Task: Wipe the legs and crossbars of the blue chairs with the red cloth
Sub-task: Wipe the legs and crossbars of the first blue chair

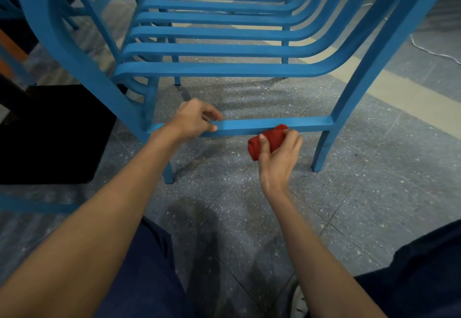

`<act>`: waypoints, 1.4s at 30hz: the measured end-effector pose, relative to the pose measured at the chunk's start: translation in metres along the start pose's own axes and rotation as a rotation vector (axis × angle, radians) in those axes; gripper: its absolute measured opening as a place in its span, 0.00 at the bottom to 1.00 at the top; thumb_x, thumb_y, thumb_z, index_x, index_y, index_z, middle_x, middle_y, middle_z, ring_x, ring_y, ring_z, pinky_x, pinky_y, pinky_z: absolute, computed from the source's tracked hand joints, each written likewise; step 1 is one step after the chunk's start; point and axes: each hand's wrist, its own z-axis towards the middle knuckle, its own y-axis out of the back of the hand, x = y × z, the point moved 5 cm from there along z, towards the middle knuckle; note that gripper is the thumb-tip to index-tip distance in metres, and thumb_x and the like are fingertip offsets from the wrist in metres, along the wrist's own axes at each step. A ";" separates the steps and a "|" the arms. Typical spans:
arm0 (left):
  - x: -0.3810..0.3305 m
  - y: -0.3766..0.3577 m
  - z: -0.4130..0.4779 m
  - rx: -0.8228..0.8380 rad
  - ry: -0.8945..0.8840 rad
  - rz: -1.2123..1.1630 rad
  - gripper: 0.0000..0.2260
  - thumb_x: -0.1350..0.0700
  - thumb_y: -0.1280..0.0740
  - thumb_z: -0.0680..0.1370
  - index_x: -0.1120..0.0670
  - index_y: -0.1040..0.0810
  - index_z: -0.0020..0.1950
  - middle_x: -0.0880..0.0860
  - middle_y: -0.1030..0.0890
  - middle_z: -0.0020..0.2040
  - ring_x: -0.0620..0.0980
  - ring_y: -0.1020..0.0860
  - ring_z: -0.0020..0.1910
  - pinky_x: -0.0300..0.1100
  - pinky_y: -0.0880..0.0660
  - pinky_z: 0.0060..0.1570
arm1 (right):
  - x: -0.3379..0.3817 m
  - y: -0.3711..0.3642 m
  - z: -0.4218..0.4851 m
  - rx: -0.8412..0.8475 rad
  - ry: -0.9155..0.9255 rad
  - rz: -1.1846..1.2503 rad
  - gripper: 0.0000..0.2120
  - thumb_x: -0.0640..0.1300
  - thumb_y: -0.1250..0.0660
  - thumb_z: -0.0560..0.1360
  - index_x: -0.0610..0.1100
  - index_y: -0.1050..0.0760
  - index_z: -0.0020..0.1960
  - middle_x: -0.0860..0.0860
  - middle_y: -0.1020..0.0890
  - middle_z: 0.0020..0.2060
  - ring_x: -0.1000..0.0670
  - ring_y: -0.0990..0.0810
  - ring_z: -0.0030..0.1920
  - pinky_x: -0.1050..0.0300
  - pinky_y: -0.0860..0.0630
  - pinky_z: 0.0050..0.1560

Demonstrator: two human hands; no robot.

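The cloth, red and bunched into a short roll, is lying slantwise against the crossbar, its upper end touching the bar's underside. The right hand is pinching it with thumb and curled fingers. The left hand is gripping the crossbar further left, fingers curled over it.

Two hands, one red cloth

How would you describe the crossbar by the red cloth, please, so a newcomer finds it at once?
Start at the stack of blue chairs and look down to its two nearest legs. The crossbar is the flat bar joining them near the floor, held by the left hand, with the right hand pressing the cloth to it. Unlike the slats above, it sits alone, lowest.
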 end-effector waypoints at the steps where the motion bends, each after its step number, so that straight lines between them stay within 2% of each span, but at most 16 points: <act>1: -0.010 -0.005 0.003 0.015 -0.036 0.023 0.16 0.66 0.28 0.72 0.54 0.19 0.59 0.51 0.19 0.56 0.47 0.23 0.56 0.38 0.27 0.56 | 0.004 -0.008 -0.007 0.038 0.034 0.004 0.16 0.43 0.31 0.75 0.40 0.33 0.57 0.49 0.32 0.54 0.55 0.30 0.51 0.70 0.33 0.51; 6: -0.067 -0.053 0.018 0.106 -0.189 0.024 0.15 0.62 0.32 0.77 0.56 0.22 0.64 0.52 0.20 0.61 0.46 0.23 0.61 0.30 0.33 0.58 | 0.005 -0.010 -0.007 0.021 0.085 0.040 0.11 0.41 0.34 0.77 0.36 0.32 0.54 0.47 0.32 0.51 0.52 0.30 0.47 0.68 0.35 0.49; 11: -0.091 -0.083 0.032 0.081 -0.232 0.009 0.17 0.55 0.36 0.80 0.56 0.26 0.68 0.55 0.24 0.66 0.51 0.26 0.65 0.44 0.32 0.67 | -0.021 0.035 0.030 -0.189 -0.008 0.009 0.11 0.39 0.34 0.76 0.35 0.30 0.53 0.41 0.29 0.53 0.52 0.32 0.49 0.67 0.37 0.50; 14: -0.103 -0.095 0.030 0.066 -0.312 -0.005 0.20 0.48 0.42 0.82 0.56 0.29 0.71 0.56 0.26 0.69 0.53 0.28 0.68 0.47 0.33 0.68 | -0.033 0.047 0.044 -0.277 -0.101 0.023 0.10 0.39 0.34 0.75 0.35 0.31 0.52 0.43 0.29 0.51 0.51 0.32 0.47 0.63 0.36 0.49; 16: -0.103 -0.102 0.029 0.054 -0.338 0.023 0.21 0.45 0.44 0.82 0.53 0.28 0.70 0.56 0.24 0.66 0.54 0.26 0.65 0.50 0.30 0.65 | -0.032 0.043 0.042 -0.314 -0.144 0.038 0.10 0.38 0.34 0.75 0.35 0.31 0.52 0.43 0.29 0.50 0.53 0.33 0.47 0.66 0.37 0.48; 19: -0.099 -0.105 0.030 0.035 -0.297 0.065 0.21 0.40 0.47 0.81 0.50 0.19 0.55 0.55 0.17 0.50 0.54 0.20 0.50 0.46 0.27 0.49 | -0.020 0.024 0.023 -0.225 -0.058 0.045 0.08 0.34 0.36 0.75 0.34 0.31 0.54 0.43 0.29 0.49 0.59 0.36 0.43 0.77 0.40 0.48; 21: -0.097 -0.103 0.031 0.026 -0.252 0.013 0.23 0.39 0.48 0.81 0.49 0.24 0.37 0.53 0.21 0.36 0.52 0.22 0.38 0.44 0.32 0.40 | -0.012 0.012 0.010 -0.119 0.007 0.056 0.09 0.32 0.39 0.75 0.35 0.30 0.55 0.45 0.30 0.49 0.62 0.33 0.41 0.79 0.38 0.48; 23: -0.096 -0.102 0.032 0.010 -0.235 -0.001 0.24 0.39 0.48 0.81 0.49 0.28 0.32 0.53 0.23 0.33 0.52 0.24 0.36 0.45 0.33 0.38 | -0.011 0.010 0.010 -0.112 0.008 0.069 0.08 0.32 0.39 0.74 0.36 0.30 0.54 0.45 0.29 0.49 0.62 0.32 0.41 0.78 0.36 0.46; 25: -0.095 -0.103 0.033 0.002 -0.249 0.013 0.22 0.40 0.47 0.81 0.51 0.21 0.39 0.56 0.19 0.38 0.54 0.21 0.40 0.46 0.28 0.41 | -0.013 0.016 0.018 -0.161 -0.015 0.062 0.07 0.33 0.37 0.74 0.35 0.30 0.51 0.44 0.29 0.48 0.60 0.35 0.40 0.80 0.38 0.46; 26: -0.094 -0.104 0.034 -0.001 -0.259 0.020 0.20 0.42 0.45 0.81 0.51 0.17 0.49 0.56 0.18 0.43 0.54 0.21 0.43 0.46 0.27 0.44 | -0.014 0.020 0.022 -0.189 -0.028 0.052 0.07 0.34 0.35 0.74 0.34 0.30 0.51 0.45 0.30 0.48 0.60 0.36 0.42 0.80 0.39 0.45; 29: -0.094 -0.103 0.036 -0.006 -0.292 0.052 0.16 0.46 0.40 0.81 0.48 0.24 0.66 0.53 0.18 0.59 0.50 0.20 0.44 0.43 0.26 0.46 | -0.027 0.037 0.037 -0.299 -0.101 0.045 0.09 0.38 0.33 0.74 0.36 0.30 0.51 0.44 0.27 0.49 0.55 0.32 0.46 0.72 0.38 0.47; 33: -0.092 -0.105 0.039 -0.013 -0.296 0.044 0.16 0.48 0.36 0.79 0.47 0.25 0.67 0.49 0.20 0.62 0.46 0.22 0.40 0.38 0.30 0.41 | -0.036 0.046 0.047 -0.426 -0.220 0.117 0.12 0.39 0.33 0.74 0.37 0.30 0.54 0.45 0.24 0.51 0.48 0.26 0.51 0.60 0.32 0.52; 35: -0.092 -0.105 0.038 -0.014 -0.298 0.028 0.16 0.48 0.36 0.79 0.47 0.25 0.67 0.48 0.20 0.62 0.47 0.20 0.48 0.40 0.27 0.48 | -0.030 0.039 0.039 -0.418 -0.195 0.113 0.12 0.40 0.33 0.74 0.38 0.30 0.56 0.45 0.23 0.51 0.48 0.25 0.51 0.60 0.31 0.53; 37: -0.092 -0.104 0.038 -0.020 -0.317 0.008 0.16 0.49 0.36 0.79 0.49 0.24 0.66 0.49 0.20 0.62 0.48 0.21 0.57 0.42 0.27 0.57 | -0.023 0.027 0.026 -0.341 -0.132 0.122 0.12 0.43 0.33 0.76 0.39 0.29 0.56 0.48 0.25 0.50 0.52 0.26 0.50 0.66 0.31 0.51; 39: -0.089 -0.102 0.037 -0.035 -0.324 0.002 0.16 0.49 0.36 0.79 0.49 0.24 0.66 0.49 0.20 0.62 0.48 0.22 0.59 0.43 0.28 0.60 | -0.019 0.017 0.017 -0.267 -0.102 0.136 0.11 0.44 0.34 0.77 0.41 0.29 0.56 0.51 0.26 0.49 0.57 0.27 0.48 0.75 0.33 0.49; 42: -0.091 -0.104 0.039 -0.037 -0.343 -0.007 0.16 0.49 0.36 0.79 0.49 0.24 0.66 0.48 0.21 0.63 0.48 0.22 0.60 0.44 0.28 0.61 | -0.026 0.027 0.029 -0.357 -0.138 0.171 0.09 0.42 0.34 0.76 0.40 0.27 0.55 0.49 0.25 0.50 0.58 0.28 0.47 0.77 0.35 0.49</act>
